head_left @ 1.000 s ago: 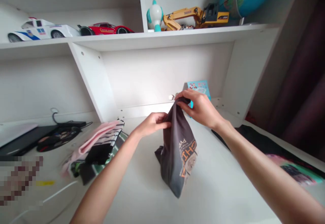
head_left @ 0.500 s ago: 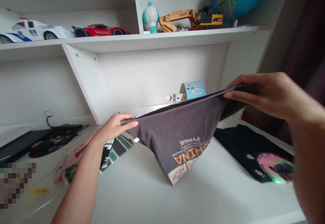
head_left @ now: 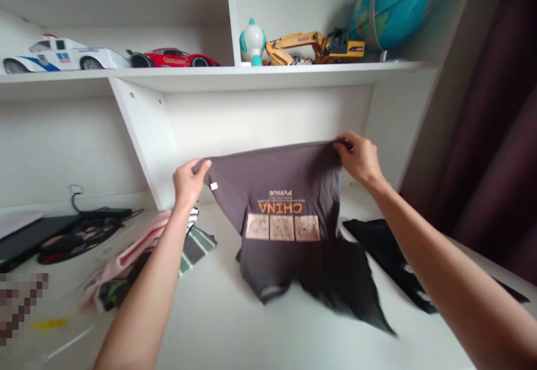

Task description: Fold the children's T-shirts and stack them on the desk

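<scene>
One T-shirt between both hands' fingers

White desk; black printed tee right; clothes pile left; laptop far left

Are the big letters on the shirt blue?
No, the letters CHINA on the dark grey T-shirt are orange.

There is only one camera, and it is worn on the person's head. It looks forward and down, quite near to the left hand and the right hand, and it faces a white shelf unit.
</scene>
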